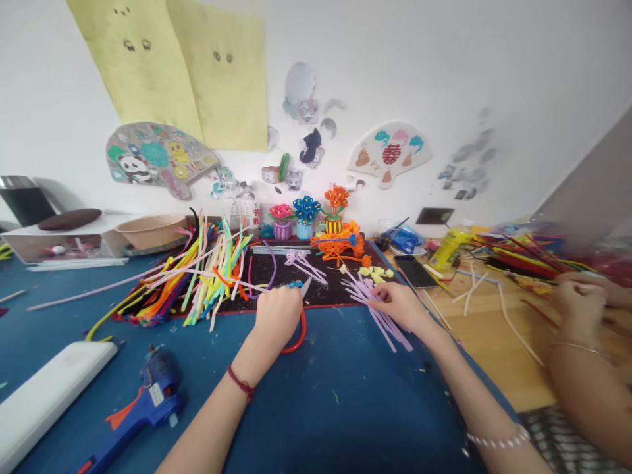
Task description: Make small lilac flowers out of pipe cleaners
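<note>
My left hand (pixel 279 316) is closed around a pair of scissors (pixel 298 337); a red handle loop shows below the fist and the blade points up and away. My right hand (pixel 399 304) has its thumb and fingers closed at a bundle of lilac pipe cleaners (pixel 388 327) on the mat's right side. How many are in its fingers is hidden. Beyond and between the hands lie lilac pipe cleaner pieces with curled heads (pixel 301 260). Small pale yellow pieces (pixel 378 272) sit just past my right hand.
A big heap of coloured pipe cleaners (pixel 197 270) lies left. Orange pipe cleaner flowers (pixel 345 242) and small potted flowers (pixel 307 214) stand by the wall. A blue glue gun (pixel 153 401) and white box (pixel 59 388) are front left. At right, another person's hand (pixel 582 299) works.
</note>
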`<state>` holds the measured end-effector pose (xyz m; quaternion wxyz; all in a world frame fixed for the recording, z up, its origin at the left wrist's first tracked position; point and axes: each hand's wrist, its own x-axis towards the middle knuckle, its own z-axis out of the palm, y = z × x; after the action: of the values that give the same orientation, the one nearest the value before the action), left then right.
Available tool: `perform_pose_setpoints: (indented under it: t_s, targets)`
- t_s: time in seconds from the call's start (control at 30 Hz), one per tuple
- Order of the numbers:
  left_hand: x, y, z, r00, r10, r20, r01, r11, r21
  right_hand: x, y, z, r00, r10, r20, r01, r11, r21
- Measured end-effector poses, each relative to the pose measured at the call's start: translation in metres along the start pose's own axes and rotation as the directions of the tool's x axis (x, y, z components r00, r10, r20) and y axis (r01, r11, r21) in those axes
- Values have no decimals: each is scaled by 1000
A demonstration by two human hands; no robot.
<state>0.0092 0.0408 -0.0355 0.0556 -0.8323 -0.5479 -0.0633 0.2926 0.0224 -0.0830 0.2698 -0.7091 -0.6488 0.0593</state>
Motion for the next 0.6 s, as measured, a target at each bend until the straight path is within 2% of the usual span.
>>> perform_pose_setpoints:
  t_s: [0.1, 0.17, 0.4, 0.6]
  targets:
    - [0, 4, -2, 1000, -5, 5, 5, 1000, 1, -3, -5, 3, 996, -76, 42, 80, 993, -88]
    - [0, 5, -3, 1000, -4, 9, 4, 1000, 1, -4, -9, 2, 995, -86, 54, 92, 987, -128]
    - [0, 5, -2, 1000, 13, -1, -13, 1000, 13, 0, -14, 0, 999, 9, -53, -16, 993, -118]
    - [0, 6, -2, 1000, 16, -10, -16, 1000, 15, 2, -30, 3, 996, 48, 72, -34, 983, -183]
